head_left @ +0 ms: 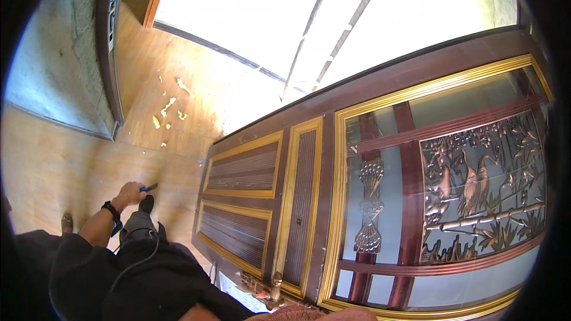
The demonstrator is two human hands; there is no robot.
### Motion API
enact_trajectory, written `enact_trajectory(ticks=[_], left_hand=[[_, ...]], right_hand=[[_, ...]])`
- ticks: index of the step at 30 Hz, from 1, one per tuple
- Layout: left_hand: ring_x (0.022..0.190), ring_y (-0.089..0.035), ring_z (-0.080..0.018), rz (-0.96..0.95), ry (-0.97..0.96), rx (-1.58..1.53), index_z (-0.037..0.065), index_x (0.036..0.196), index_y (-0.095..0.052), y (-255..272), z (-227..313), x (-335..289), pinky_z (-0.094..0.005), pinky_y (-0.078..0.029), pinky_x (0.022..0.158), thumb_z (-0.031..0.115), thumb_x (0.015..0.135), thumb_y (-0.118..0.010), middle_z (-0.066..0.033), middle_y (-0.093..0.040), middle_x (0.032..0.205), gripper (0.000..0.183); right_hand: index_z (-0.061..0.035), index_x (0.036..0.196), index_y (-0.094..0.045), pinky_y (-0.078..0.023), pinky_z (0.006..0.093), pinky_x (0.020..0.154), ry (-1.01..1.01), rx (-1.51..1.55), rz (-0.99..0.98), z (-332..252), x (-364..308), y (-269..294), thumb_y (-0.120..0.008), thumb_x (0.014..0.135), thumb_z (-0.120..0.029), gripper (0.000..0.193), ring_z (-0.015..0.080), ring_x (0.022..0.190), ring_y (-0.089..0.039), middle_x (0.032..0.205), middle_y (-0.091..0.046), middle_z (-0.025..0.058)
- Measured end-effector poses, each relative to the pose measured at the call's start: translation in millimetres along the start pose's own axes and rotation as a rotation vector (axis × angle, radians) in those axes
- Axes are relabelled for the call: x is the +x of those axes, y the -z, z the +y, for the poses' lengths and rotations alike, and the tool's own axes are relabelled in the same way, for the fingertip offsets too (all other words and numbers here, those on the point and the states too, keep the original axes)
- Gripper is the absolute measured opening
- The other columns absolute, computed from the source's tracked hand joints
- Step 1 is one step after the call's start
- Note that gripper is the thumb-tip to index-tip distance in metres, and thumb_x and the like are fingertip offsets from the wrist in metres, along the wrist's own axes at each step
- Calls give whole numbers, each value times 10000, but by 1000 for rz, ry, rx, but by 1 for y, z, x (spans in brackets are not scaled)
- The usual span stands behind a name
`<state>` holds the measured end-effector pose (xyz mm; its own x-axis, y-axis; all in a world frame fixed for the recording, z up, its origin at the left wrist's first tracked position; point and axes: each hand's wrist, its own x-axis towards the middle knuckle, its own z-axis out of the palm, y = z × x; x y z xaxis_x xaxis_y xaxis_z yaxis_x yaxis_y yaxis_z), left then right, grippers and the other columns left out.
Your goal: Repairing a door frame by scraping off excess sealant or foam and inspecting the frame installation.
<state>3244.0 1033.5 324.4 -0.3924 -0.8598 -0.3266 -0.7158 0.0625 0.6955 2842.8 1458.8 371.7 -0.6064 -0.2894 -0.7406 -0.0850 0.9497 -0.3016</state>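
Observation:
My left hand (131, 192) hangs low at the left, closed around a small tool with a blue handle (148, 188). A black band (112, 209) is on its wrist. Just below it are my dark shoe (146, 203) and grey trouser leg (138, 226). A large red-brown door (324, 142) with gold trim fills the right side. Its glass panels carry copper reliefs of birds and bamboo (482, 190). My right hand (309, 314) shows only as a pinkish strip at the lower edge, close to the brass door handle (275, 284); its fingers are cut off.
The floor (59, 166) is tan and glossy, with pale scraps (168, 107) scattered near a bright open doorway (250, 6). A dark door frame (110, 53) and a grey wall (47, 65) stand at the left. A second shoe (66, 223) is at far left.

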Motion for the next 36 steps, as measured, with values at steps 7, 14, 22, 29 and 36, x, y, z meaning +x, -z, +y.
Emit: enact_trajectory(ticks=[7, 14, 22, 29, 36], left_hand=[[808, -633, -382, 73, -77, 53, 116, 964, -667, 60, 8, 82, -472, -504, 747, 298, 747, -597, -177, -670, 850, 292], [846, -634, -370, 93, -59, -37, 114, 978, -675, 76, 53, 131, -458, -501, 771, 291, 764, -597, -176, -669, 900, 289], [881, -634, -363, 284, 244, 32, 119, 1043, -671, 125, 47, 127, -445, -499, 778, 275, 779, -584, -179, -669, 934, 319], [746, -667, -297, 393, 581, -69, 121, 1048, -670, 152, 52, 87, -395, -516, 684, 246, 783, -590, -132, -685, 830, 305], [604, -644, -169, 346, 886, -174, 104, 1024, -685, 150, 58, 62, -315, -509, 566, 198, 791, -621, -93, -660, 696, 259]], right_hand=[[-38, 1108, -611, -477, 426, 863, 237, -483, -235, -110, 56, -75, -574, 876, -281, 338, 347, 1003, -614, 1071, -647, 200], [-59, 920, -668, -483, 468, 711, 681, -864, -256, -272, 125, -43, -625, 763, -284, 278, 396, 810, -633, 827, -656, 217], [0, 880, -663, -481, 319, 590, 855, -203, -137, -481, 235, -10, -545, 912, -249, 277, 153, 670, -610, 725, -642, 84], [22, 1034, -653, -487, 281, 726, 834, -3, -368, -620, 230, -4, -599, 902, -257, 313, 158, 782, -623, 853, -679, 84], [24, 1074, -633, -485, 282, 779, 655, 289, -329, -616, 273, 6, -605, 908, -243, 316, 151, 836, -621, 892, -677, 79]])
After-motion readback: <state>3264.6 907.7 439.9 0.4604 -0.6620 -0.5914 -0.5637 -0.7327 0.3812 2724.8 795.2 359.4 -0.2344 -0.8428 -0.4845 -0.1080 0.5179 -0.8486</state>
